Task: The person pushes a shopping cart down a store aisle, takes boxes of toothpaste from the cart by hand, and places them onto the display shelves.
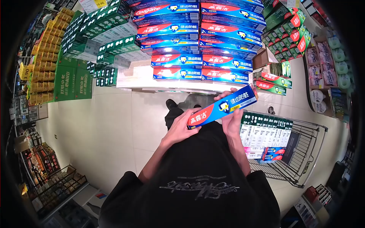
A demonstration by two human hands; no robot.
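Two-handed hold on one toothpaste box [222,106]: the left hand [181,124] pinches its lower end, while the right hand [231,123] clasps it from behind, fingertips over the upper edge and palm below. How firmly each presses cannot be told. The box lies aslant before the person's torso, between the hands and just short of the display, printed face up toward the head camera; gripping near the end and from behind probably leaves the lettering uncovered.

Largest in the surroundings is the display of stacked blue-and-red boxes [176,60], laid lengthwise in two columns, presumably so that the long faces show and the layers sit steady. Dark-green boxes [114,49] flank it on the left. To the right stands a wire shopping cart [304,152], near the person's arm, likely for easy reach. At its near end, white-and-green cartons [266,133] stand upright in a row, an arrangement that may save room. Smaller blue boxes [273,154] lie flat beside them.
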